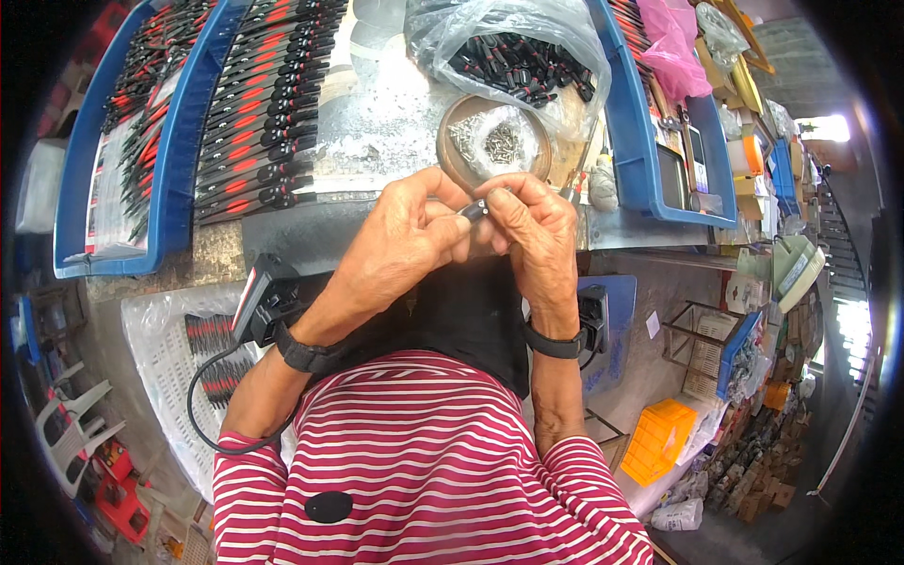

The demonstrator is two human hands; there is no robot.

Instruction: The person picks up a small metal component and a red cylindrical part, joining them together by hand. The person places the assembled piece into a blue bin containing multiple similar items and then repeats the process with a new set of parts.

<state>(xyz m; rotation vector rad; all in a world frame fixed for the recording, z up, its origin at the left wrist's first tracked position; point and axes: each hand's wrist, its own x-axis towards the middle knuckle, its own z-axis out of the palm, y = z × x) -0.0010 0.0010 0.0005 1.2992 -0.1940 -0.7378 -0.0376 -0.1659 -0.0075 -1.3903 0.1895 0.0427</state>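
Between my two hands, just above the near edge of the workbench, is a small black plastic part [476, 210] with a light spot at its end. My left hand [400, 243] pinches it with thumb and fingertips. My right hand [539, 229] is closed on the part's other side, thumb against forefinger; the fingers mostly hide it. Right behind the hands stands a round brown bowl [449, 155] with a plastic bag of small metal pieces [501, 143]. Beyond it lies an open clear bag [428, 42] of small black parts with red bits [527, 71].
Long black-and-red tools [254, 141] lie in a stacked row at the left, beside a blue tray [174, 179] of more pieces. A blue bin [640, 179] stands at the right of the bench. Below are a white perforated crate [165, 377] and an orange basket [659, 443].
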